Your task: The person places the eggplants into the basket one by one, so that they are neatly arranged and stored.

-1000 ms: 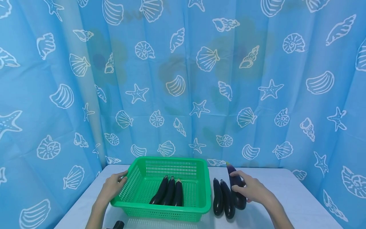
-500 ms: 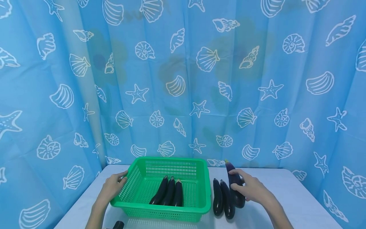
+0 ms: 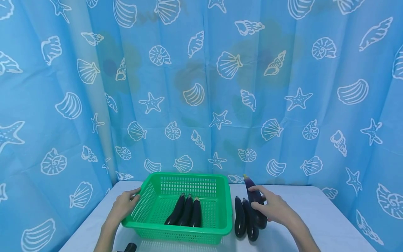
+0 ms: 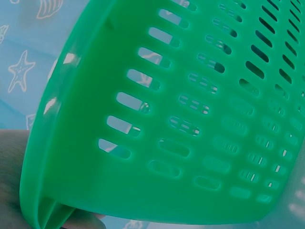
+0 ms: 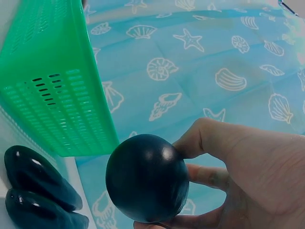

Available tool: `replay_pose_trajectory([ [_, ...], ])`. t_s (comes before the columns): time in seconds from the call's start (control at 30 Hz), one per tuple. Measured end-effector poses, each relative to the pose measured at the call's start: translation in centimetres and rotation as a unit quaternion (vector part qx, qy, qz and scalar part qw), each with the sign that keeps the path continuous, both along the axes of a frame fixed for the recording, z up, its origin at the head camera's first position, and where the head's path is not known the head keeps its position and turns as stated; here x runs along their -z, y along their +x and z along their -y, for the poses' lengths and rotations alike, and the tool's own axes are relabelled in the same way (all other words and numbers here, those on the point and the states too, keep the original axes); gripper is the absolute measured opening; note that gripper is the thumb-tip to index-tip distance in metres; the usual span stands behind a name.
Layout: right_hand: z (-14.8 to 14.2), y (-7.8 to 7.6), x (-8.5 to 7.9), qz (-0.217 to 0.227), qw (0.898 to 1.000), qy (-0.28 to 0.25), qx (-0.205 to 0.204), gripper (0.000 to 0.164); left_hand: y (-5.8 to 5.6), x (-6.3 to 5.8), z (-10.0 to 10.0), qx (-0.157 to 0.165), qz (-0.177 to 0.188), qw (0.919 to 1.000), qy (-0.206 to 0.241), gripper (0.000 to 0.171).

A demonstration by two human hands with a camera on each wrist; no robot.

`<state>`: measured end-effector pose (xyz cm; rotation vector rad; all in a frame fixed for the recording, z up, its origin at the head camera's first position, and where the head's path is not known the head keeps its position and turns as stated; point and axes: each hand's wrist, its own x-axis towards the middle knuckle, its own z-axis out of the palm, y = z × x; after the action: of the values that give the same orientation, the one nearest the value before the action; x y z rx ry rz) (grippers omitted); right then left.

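Observation:
My right hand grips a dark purple eggplant by its middle, thumb on the near side. Its pale stem end points up and away, and its round bottom end fills the middle of the right wrist view. The held eggplant partly hides one of two eggplants lying side by side on the table. At the left, my left hand holds the rim of a green plastic basket; the rim covers part of that hand in the left wrist view. Inside the basket, three eggplants lie together toward its near side.
A white-covered table bears everything. Behind and around it hangs a blue curtain printed with shells and starfish. A small black object shows at the bottom edge near my left forearm.
My right hand has moved slightly left with the eggplant, which is now over the neighbouring one on the table. My left hand and the basket have stayed still.

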<state>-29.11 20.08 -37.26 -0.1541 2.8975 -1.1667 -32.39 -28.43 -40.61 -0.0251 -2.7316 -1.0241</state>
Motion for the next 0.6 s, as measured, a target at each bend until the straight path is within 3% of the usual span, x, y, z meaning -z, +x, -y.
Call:
replay_pose_trajectory([
  [0.6,1.4,0.2,-0.2,-0.006,1.000,-0.022,-0.014,0.050,-0.1,-0.2,0.0,-0.005,0.007,0.9999,-0.011,0.044],
])
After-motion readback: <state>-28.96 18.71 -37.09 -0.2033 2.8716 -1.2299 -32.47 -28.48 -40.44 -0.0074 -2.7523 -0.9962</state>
